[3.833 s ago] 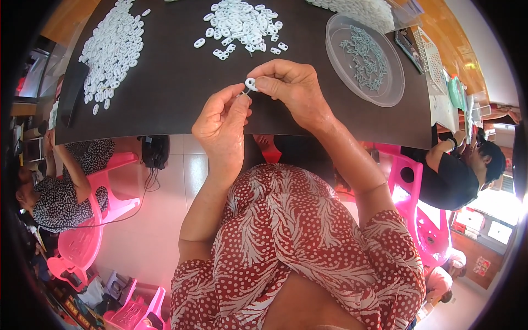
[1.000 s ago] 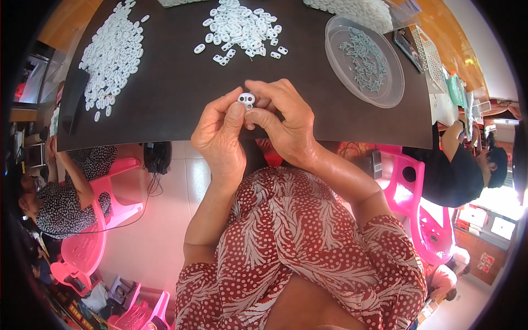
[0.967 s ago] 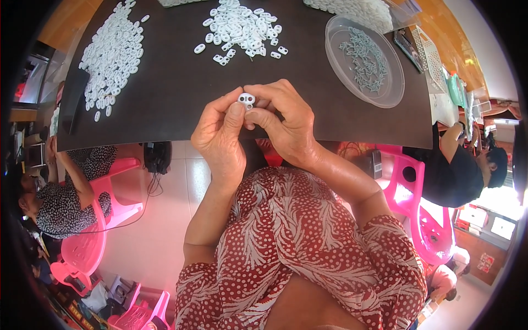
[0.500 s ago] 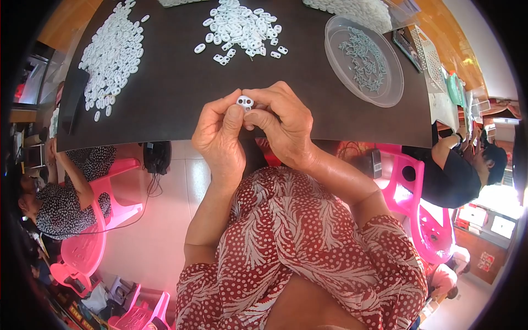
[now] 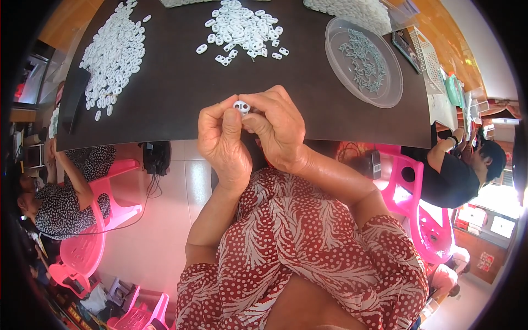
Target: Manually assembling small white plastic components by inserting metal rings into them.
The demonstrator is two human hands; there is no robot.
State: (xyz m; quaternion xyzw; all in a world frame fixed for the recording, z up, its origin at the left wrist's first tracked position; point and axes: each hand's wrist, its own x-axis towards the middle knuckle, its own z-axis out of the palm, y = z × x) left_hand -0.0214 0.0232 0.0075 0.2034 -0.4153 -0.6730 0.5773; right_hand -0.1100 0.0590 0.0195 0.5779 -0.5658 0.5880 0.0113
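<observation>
Near the table's front edge, my two hands meet around a small white oval plastic piece with two dark holes [image 5: 241, 106]. My left hand [image 5: 225, 144] pinches it between thumb and fingers from the left. From the right, the thumb and bent fingers of my right hand [image 5: 279, 127] press against the same piece. The fingers cover its lower part, and whether a second part sits there is hidden. Beyond my hands lies a pile of similar white pieces [image 5: 242, 30], with a few loose ones at its near side.
A long heap of white oval pieces [image 5: 113, 60] covers the table's left side. At right, a round clear tray [image 5: 391, 98] holds thin grey parts [image 5: 366, 63]; behind it is a bag of white pieces [image 5: 357, 12]. People sit on both sides, near pink chairs [image 5: 88, 250].
Both hands have shifted slightly, and the white piece has moved a little left and nearer to me. Its holes now face up more plainly. The grip stays on it.
</observation>
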